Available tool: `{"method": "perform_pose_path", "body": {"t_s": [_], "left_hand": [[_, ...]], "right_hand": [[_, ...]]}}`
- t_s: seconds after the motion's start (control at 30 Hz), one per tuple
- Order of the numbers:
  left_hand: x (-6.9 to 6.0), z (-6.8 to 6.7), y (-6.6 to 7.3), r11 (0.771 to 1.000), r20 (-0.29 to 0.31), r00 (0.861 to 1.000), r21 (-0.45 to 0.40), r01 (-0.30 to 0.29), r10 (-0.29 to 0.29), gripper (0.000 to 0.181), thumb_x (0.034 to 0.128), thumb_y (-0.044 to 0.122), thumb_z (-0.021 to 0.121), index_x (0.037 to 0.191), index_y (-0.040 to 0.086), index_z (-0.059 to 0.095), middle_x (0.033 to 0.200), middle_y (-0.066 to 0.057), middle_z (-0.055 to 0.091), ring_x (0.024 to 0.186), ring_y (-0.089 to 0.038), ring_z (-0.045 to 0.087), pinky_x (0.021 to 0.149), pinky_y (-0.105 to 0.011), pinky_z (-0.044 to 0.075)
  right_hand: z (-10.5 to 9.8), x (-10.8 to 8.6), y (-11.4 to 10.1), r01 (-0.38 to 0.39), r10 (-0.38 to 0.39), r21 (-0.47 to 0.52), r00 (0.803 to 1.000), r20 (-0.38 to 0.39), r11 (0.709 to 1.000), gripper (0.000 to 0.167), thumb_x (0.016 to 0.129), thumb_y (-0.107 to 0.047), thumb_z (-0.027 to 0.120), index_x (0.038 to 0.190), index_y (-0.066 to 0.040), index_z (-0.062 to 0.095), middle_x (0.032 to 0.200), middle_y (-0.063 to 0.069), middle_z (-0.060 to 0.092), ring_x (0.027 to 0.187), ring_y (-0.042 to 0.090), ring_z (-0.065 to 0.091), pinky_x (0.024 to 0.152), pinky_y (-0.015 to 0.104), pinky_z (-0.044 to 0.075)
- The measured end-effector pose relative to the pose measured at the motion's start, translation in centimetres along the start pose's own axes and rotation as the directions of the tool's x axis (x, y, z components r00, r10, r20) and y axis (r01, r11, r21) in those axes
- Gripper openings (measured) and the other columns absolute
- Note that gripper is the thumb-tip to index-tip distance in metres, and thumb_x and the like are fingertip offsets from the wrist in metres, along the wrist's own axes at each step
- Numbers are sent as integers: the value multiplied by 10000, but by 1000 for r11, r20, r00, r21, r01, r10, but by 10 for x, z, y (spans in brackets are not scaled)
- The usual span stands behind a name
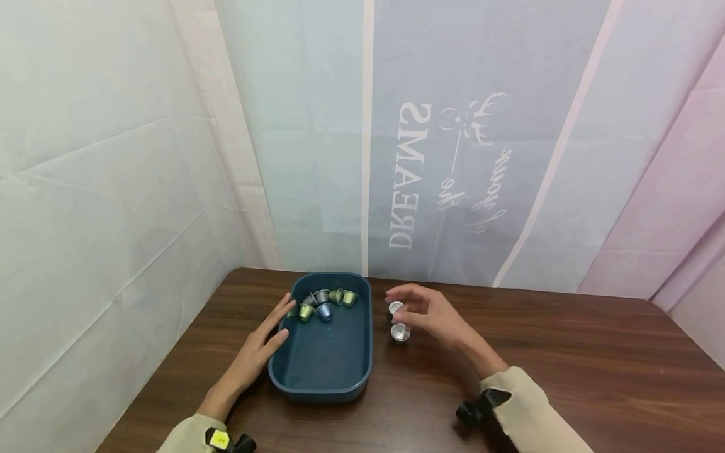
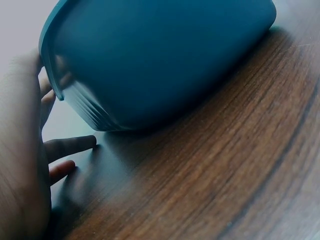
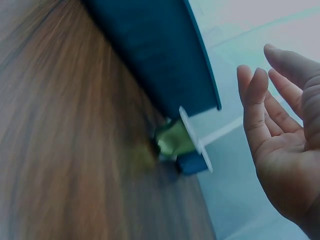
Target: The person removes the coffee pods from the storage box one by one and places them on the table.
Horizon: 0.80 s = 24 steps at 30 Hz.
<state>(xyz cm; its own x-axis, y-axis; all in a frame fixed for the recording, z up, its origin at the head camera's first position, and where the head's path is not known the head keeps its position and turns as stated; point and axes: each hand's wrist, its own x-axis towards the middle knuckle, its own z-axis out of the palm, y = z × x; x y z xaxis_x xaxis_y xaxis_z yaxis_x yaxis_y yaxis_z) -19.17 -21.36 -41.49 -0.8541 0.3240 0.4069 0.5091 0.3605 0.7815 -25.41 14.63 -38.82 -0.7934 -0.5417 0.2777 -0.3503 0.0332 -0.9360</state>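
Note:
A dark blue bin [image 1: 323,371] stands on the table with several green, grey and blue coffee capsules [image 1: 324,312] grouped toward its far end. My left hand [image 1: 257,349] rests at the bin's left rim, fingers extended; in the left wrist view two fingers [image 2: 70,147] reach below the rim beside the bin's wall. Right of the bin, two coffee capsules stand on the table with their foil lids up: a green one [image 3: 175,140] and a blue one [image 3: 192,163]. My right hand [image 1: 433,314] hovers over them, fingers loosely bent and nothing held, apart from both in the right wrist view.
The brown wooden table [image 1: 544,365] extends to the right. A printed cloth [image 1: 453,138] hangs behind its back edge, and a pale cloth [image 1: 113,189] hangs on the left. Each sleeved wrist carries a small black camera mount [image 1: 481,406].

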Motion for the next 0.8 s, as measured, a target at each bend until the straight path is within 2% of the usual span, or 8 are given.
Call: {"method": "perform_pose_path", "body": {"t_s": [0.07,0.17,0.27,0.33,0.43,0.57,0.8], "left_hand": [[0,0,0,1000,-1,1000,2,-1,1,496,1001,55,450,1483,89,338,1565,-126,181,1411,-374,169,1035,-649,173],[0,0,1,1000,-2,1000,15,5,-5,501,997,42,449,1483,98,340,1564,-85,183,1414,-356,176,1089,-499,200],[0,0,1,1000,-6,1000,24,7,-7,509,991,21,448,1482,100,343,1565,-92,189,1414,-347,183,1092,-455,205],[0,0,1,1000,-7,1000,17,2,-2,505,992,23,449,1481,91,342,1564,-114,187,1412,-359,180,1085,-515,198],[0,0,2,1000,-6,1000,5,-7,7,500,993,28,449,1479,76,341,1562,-134,183,1408,-381,173,1034,-649,172],[0,-1,2,1000,-5,1000,-1,-13,13,499,992,27,449,1478,69,341,1560,-146,181,1405,-397,171,1025,-671,165],[0,0,2,1000,0,1000,-1,-13,13,504,987,14,447,1477,59,338,1555,-189,181,1402,-409,169,1024,-677,164]], "right_hand": [[6,3,-12,2,-2,-11,1000,10,1000,377,881,-41,682,1243,-17,582,1174,164,604,896,301,652,709,413,544],[14,9,-29,13,-12,-26,999,36,1000,363,891,-24,662,1245,-16,581,1178,164,596,886,330,647,717,430,542],[20,17,-34,23,-20,-44,998,67,999,352,904,-32,648,1250,-27,582,1190,160,593,895,354,634,718,479,532],[25,22,-36,19,-14,-53,997,80,998,345,906,-38,648,1246,-41,588,1191,139,599,894,350,631,731,521,518],[32,31,-33,-4,10,-56,996,94,998,350,894,-39,666,1237,-59,601,1183,85,611,907,312,630,755,524,514],[41,43,-22,-12,21,-58,990,140,998,374,876,-30,685,1239,-71,606,1179,59,611,923,273,632,767,448,532],[51,58,-16,62,-41,-95,976,213,994,331,878,-105,703,1199,-158,639,1122,70,642,903,235,644,775,375,534]]}}
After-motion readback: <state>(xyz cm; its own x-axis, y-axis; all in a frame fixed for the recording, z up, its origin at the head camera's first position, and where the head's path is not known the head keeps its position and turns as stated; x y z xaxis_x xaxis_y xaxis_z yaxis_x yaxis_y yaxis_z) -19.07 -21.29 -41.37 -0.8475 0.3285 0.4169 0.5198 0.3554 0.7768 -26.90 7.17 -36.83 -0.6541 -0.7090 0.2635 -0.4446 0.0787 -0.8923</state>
